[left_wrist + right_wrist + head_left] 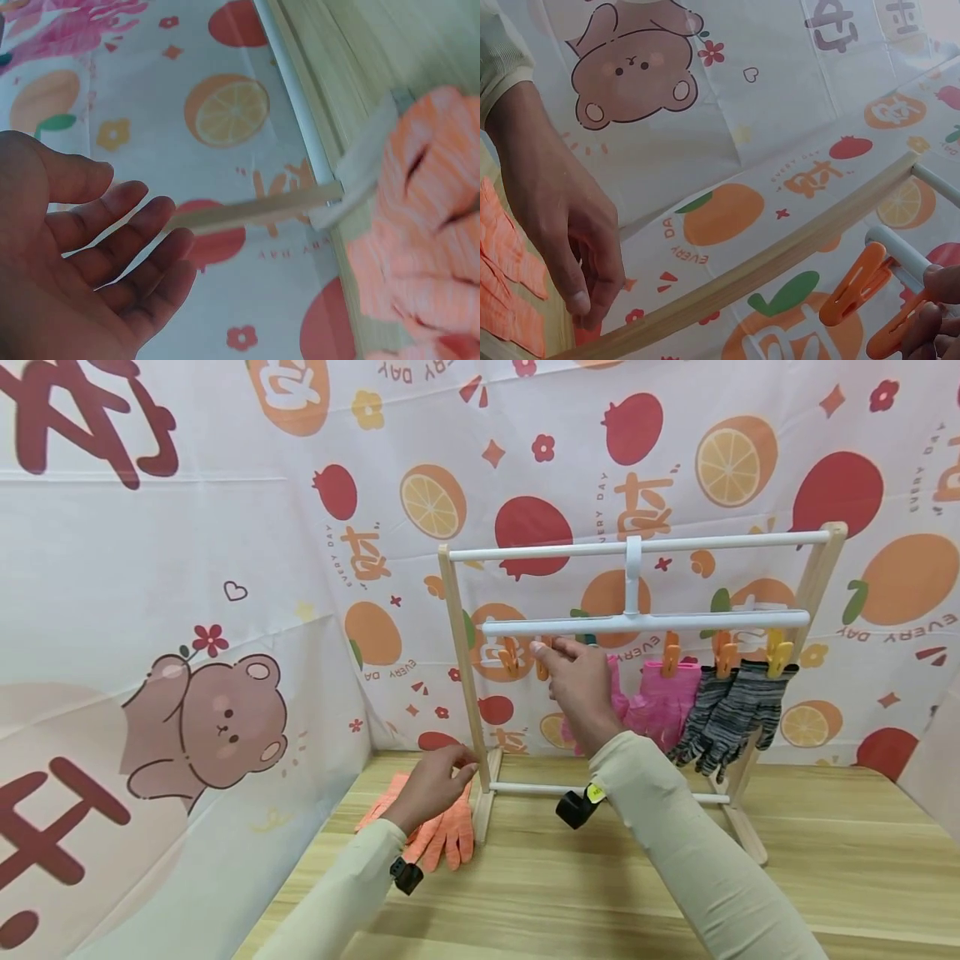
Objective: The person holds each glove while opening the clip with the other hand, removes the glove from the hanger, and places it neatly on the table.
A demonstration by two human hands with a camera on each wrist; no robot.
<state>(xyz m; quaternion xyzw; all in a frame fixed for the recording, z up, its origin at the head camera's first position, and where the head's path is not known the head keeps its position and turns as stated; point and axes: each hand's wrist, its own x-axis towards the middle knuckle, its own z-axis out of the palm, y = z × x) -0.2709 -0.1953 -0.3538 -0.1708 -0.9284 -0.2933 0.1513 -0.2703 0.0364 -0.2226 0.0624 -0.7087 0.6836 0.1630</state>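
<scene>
My right hand is up at the left half of a white hanger, its thumb and fingers pinching an orange clothespin. Another orange clothespin hangs at the hanger's left end, with nothing in it. Lower down, my left hand hovers beside the rack's left post, fingers loosely bent and holding nothing. Beneath it, orange gloves lie on the table. Pink gloves and grey-black striped gloves hang from clothespins farther right; my right hand and arm partly cover the pink ones.
A wooden rack with white bars carries the hanger on its top bar. It stands on a wood-grain table. Fruit-printed cloth hangs behind, and a bear-printed sheet is at the left.
</scene>
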